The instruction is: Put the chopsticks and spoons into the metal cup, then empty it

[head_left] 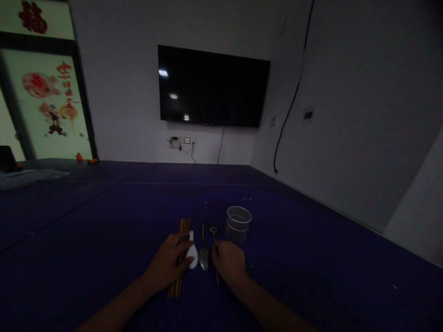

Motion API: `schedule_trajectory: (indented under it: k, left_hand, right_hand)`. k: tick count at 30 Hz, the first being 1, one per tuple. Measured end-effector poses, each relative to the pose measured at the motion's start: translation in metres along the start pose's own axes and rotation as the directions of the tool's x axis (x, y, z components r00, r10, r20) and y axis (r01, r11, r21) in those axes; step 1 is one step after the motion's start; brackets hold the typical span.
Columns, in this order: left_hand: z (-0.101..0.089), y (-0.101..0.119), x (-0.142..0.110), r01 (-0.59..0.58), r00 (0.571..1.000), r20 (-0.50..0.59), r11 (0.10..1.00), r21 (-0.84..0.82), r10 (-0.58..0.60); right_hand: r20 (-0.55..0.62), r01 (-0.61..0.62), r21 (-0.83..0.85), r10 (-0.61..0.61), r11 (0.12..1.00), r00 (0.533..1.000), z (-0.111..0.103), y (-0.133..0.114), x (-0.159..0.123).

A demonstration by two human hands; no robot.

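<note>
My left hand (pixel 169 260), fingers parted, over chopsticks (pixel 184 225) and touching white spoon (pixel 193 253), my right hand (pixel 230 260) curled around ring-ended utensil (pixel 213 235), metal spoon (pixel 204 260) between both, metal cup (pixel 237 234) just beyond.

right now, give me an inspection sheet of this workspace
Surface: dark purple-blue tabletop with seams
Job items: chopsticks, white soup spoon, metal spoon, ring-ended metal utensil, perforated metal holder standing upright
Clutter: white specks, pale sheeting, small orange objects
Hands: left hand over chopsticks, touching white soup spoon; right hand curled over ring-ended metal utensil, grip partly hidden
Cables: black cable on right wall; thin cord below television
Surroundings: television screen dark; door with red decorations
</note>
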State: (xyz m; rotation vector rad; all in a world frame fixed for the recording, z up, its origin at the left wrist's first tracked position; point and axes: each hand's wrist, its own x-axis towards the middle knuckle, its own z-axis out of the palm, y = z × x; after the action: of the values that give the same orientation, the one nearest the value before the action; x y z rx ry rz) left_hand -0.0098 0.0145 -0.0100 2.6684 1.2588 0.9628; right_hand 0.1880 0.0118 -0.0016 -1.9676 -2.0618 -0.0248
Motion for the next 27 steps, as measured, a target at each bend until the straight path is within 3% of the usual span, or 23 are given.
schedule_trajectory:
  k: [5, 10, 18, 23, 27]
  left_hand:
    - [0.000, -0.001, 0.001, 0.057, 0.995, -0.082, 0.998, -0.024, -0.059]
    - [-0.001, -0.003, 0.003, 0.205, 0.966, -0.160, 0.979, 0.009, -0.201]
    - [-0.003, 0.000, 0.005, 0.422, 0.906, -0.079, 0.896, 0.140, -0.415]
    - [-0.002, 0.002, 0.006, 0.473, 0.878, -0.010, 0.864, 0.173, -0.478]
    - [-0.002, 0.002, 0.006, 0.453, 0.881, 0.042, 0.865, 0.216, -0.472]
  right_hand:
    - [-0.007, 0.055, 0.001, -0.055, 0.998, 0.998, 0.001, -0.004, 0.001]
    - [-0.006, 0.063, 0.018, -0.062, 0.998, 0.998, -0.002, -0.005, 0.002]
    - [-0.032, 0.177, 0.131, -0.174, 0.975, 0.984, -0.005, -0.011, -0.006]
    - [-0.049, 0.197, 0.211, -0.191, 0.957, 0.980, -0.003, -0.014, -0.011]
    - [-0.036, 0.163, 0.273, -0.159, 0.948, 0.987, 0.000, -0.012, -0.008]
